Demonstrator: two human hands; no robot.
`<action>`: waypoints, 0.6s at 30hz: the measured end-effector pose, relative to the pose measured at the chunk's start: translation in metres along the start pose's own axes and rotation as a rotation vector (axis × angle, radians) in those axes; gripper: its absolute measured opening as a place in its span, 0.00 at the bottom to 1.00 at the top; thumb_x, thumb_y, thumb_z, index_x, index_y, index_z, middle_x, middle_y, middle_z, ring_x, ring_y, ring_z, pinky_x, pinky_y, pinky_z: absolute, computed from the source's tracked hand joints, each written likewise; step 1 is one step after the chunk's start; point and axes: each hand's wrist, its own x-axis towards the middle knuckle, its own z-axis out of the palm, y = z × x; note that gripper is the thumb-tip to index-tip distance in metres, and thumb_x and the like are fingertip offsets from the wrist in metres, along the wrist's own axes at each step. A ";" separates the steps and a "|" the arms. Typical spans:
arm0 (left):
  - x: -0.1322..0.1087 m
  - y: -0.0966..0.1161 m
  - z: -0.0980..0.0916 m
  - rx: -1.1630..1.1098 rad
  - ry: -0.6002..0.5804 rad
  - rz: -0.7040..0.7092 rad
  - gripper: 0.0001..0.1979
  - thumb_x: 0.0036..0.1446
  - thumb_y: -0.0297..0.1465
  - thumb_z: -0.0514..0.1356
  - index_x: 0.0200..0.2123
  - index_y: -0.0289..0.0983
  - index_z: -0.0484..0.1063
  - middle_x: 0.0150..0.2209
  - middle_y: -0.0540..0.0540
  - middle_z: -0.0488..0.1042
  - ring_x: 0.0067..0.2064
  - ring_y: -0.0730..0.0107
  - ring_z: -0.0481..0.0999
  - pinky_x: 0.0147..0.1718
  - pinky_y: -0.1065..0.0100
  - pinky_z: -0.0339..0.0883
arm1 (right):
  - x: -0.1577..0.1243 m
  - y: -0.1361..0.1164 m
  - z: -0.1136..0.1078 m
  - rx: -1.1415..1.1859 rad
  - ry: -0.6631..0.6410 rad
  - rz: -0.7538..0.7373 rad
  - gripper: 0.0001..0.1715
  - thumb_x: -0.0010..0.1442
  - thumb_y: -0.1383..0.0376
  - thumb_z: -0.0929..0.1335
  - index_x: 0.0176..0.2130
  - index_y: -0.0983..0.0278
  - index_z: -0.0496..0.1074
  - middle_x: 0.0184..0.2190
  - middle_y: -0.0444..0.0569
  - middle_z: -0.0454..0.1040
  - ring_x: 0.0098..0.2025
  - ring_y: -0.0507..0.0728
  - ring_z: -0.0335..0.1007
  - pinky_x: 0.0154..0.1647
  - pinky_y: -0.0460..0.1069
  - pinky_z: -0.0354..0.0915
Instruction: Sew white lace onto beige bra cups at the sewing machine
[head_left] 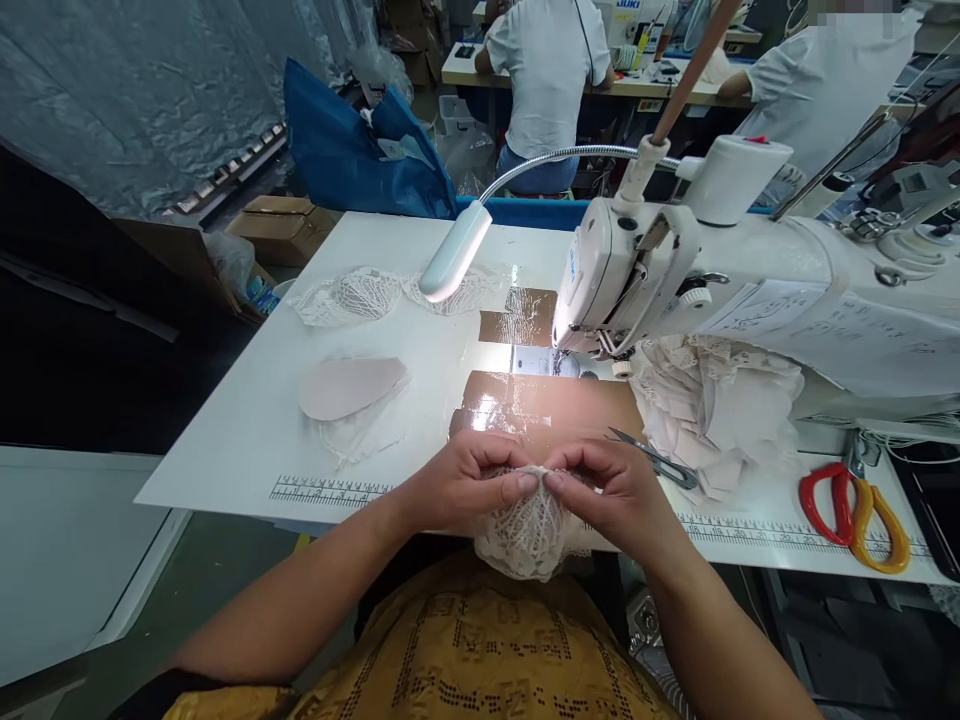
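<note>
Both hands meet over the table's front edge, each pinching the upper edge of a white lace piece (525, 535). My left hand (476, 480) is closed on it with thumb and fingertips. From the other side my right hand (611, 490) grips the same edge, thumb tip near the left thumb. The lace hangs down rounded, like a cup, in front of my lap. Just beyond the right hand lie thread snips (660, 460). A heap of pale fabric and lace pieces (716, 400) rests behind them, under the sewing machine's arm.
A white sewing machine (637, 260) stands at the right, with a lamp (457, 250) on a bent neck. Lace pieces (367, 295) and a pale pad (352, 387) lie on the left of the table (225, 430). Scissors (855, 515) lie at right. Two people sit beyond.
</note>
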 end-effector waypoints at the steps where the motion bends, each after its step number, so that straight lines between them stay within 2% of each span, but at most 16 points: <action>1: 0.002 -0.003 0.003 -0.079 0.011 -0.025 0.10 0.57 0.34 0.63 0.29 0.33 0.76 0.26 0.48 0.70 0.28 0.74 0.67 0.27 0.73 0.62 | 0.002 0.002 0.000 0.043 -0.010 0.016 0.08 0.57 0.62 0.70 0.28 0.63 0.75 0.20 0.41 0.69 0.22 0.48 0.59 0.22 0.44 0.56; 4: 0.005 -0.011 0.009 -0.385 0.110 -0.172 0.13 0.53 0.37 0.65 0.26 0.33 0.71 0.23 0.50 0.68 0.24 0.76 0.66 0.24 0.74 0.61 | 0.007 0.009 -0.001 0.201 -0.032 0.074 0.11 0.57 0.58 0.70 0.29 0.64 0.74 0.22 0.42 0.70 0.23 0.49 0.62 0.23 0.44 0.60; 7: 0.002 -0.003 -0.005 -0.494 0.352 -0.269 0.14 0.50 0.38 0.66 0.26 0.34 0.66 0.22 0.51 0.68 0.22 0.75 0.66 0.22 0.73 0.62 | 0.010 0.017 -0.011 0.268 0.010 0.109 0.13 0.56 0.57 0.71 0.35 0.64 0.75 0.28 0.45 0.75 0.28 0.52 0.70 0.29 0.47 0.68; 9: -0.002 0.012 -0.027 -0.324 0.611 -0.188 0.12 0.50 0.37 0.64 0.26 0.35 0.67 0.22 0.52 0.67 0.23 0.74 0.66 0.24 0.72 0.62 | 0.009 0.021 -0.022 0.202 0.089 0.109 0.13 0.56 0.57 0.71 0.39 0.62 0.75 0.34 0.47 0.77 0.34 0.54 0.73 0.34 0.49 0.70; 11: -0.003 0.027 -0.049 0.057 0.854 -0.024 0.10 0.53 0.35 0.63 0.26 0.36 0.68 0.22 0.53 0.65 0.24 0.74 0.64 0.25 0.72 0.61 | 0.008 0.022 -0.035 0.059 0.167 0.096 0.10 0.58 0.59 0.70 0.40 0.61 0.75 0.37 0.48 0.78 0.38 0.56 0.74 0.38 0.50 0.70; 12: 0.000 0.032 -0.056 0.296 0.917 0.061 0.09 0.54 0.34 0.62 0.25 0.36 0.68 0.21 0.53 0.65 0.24 0.74 0.64 0.26 0.72 0.59 | 0.009 0.021 -0.040 -0.037 0.189 0.080 0.09 0.59 0.61 0.69 0.40 0.60 0.76 0.38 0.48 0.78 0.39 0.56 0.74 0.38 0.50 0.70; 13: 0.006 0.034 -0.061 0.539 0.922 0.138 0.10 0.56 0.33 0.61 0.24 0.36 0.68 0.22 0.52 0.64 0.25 0.73 0.64 0.28 0.71 0.59 | 0.010 0.019 -0.044 -0.141 0.195 0.061 0.09 0.60 0.62 0.67 0.40 0.60 0.76 0.38 0.48 0.78 0.39 0.57 0.74 0.38 0.50 0.69; 14: 0.015 0.032 -0.061 0.772 0.864 0.197 0.11 0.57 0.32 0.59 0.22 0.37 0.68 0.22 0.51 0.64 0.27 0.71 0.64 0.29 0.70 0.58 | 0.013 0.017 -0.047 -0.246 0.189 0.042 0.09 0.61 0.63 0.66 0.39 0.59 0.76 0.38 0.47 0.78 0.39 0.57 0.73 0.37 0.50 0.68; 16: 0.040 0.019 -0.052 1.119 0.635 0.253 0.13 0.58 0.29 0.57 0.20 0.37 0.66 0.24 0.47 0.66 0.30 0.67 0.66 0.31 0.67 0.58 | 0.022 0.011 -0.050 -0.442 0.150 0.009 0.11 0.62 0.65 0.64 0.39 0.59 0.76 0.38 0.47 0.77 0.39 0.58 0.72 0.36 0.50 0.66; 17: 0.053 0.009 -0.043 1.257 0.500 0.237 0.13 0.58 0.27 0.55 0.20 0.36 0.66 0.25 0.45 0.67 0.31 0.64 0.66 0.31 0.66 0.59 | 0.027 0.009 -0.049 -0.526 0.125 0.001 0.12 0.62 0.66 0.63 0.40 0.59 0.76 0.39 0.47 0.77 0.40 0.58 0.72 0.36 0.50 0.65; 18: 0.065 -0.002 -0.033 1.294 0.434 0.221 0.14 0.58 0.25 0.54 0.20 0.36 0.67 0.24 0.44 0.67 0.30 0.63 0.66 0.29 0.65 0.58 | 0.032 0.008 -0.048 -0.599 0.102 0.000 0.14 0.62 0.67 0.62 0.41 0.59 0.76 0.40 0.48 0.77 0.40 0.58 0.72 0.37 0.50 0.64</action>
